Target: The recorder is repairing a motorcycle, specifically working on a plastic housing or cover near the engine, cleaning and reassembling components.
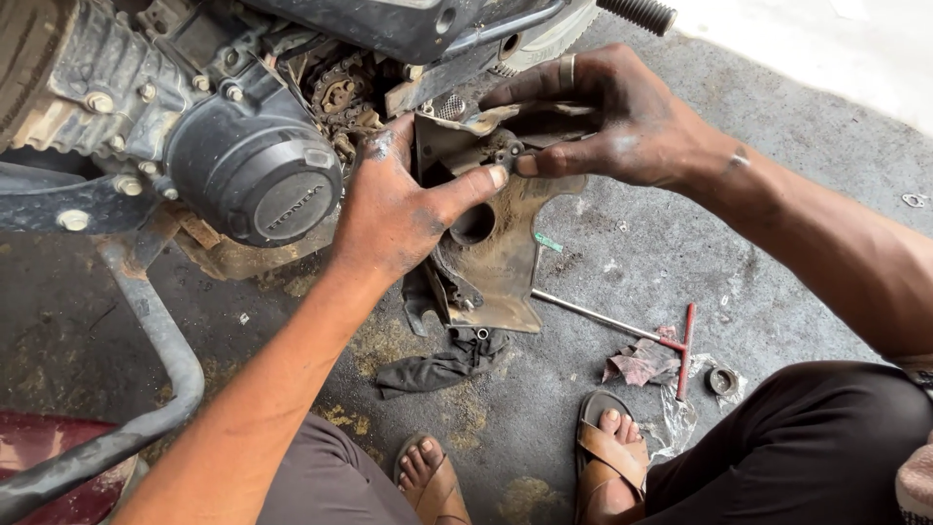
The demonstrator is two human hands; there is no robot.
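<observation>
A dirty metal engine side cover (501, 258) is held up beside the motorcycle engine (243, 165). My left hand (403, 209) grips its left edge, thumb pressed across its inner face near a round hole. My right hand (607, 122), with a ring on one finger, holds the cover's upper part, thumb and fingers pinching a small dark fitting at the top. Behind the cover, the drive chain and sprocket (340, 92) are exposed.
A T-handle wrench with a red grip (641, 335) lies on the grey concrete floor, beside a crumpled reddish rag (639, 365) and a small round part (721, 380). A dark rag (442, 365) lies below the cover. My sandalled feet are at the bottom. A grey frame tube (160, 340) curves at the left.
</observation>
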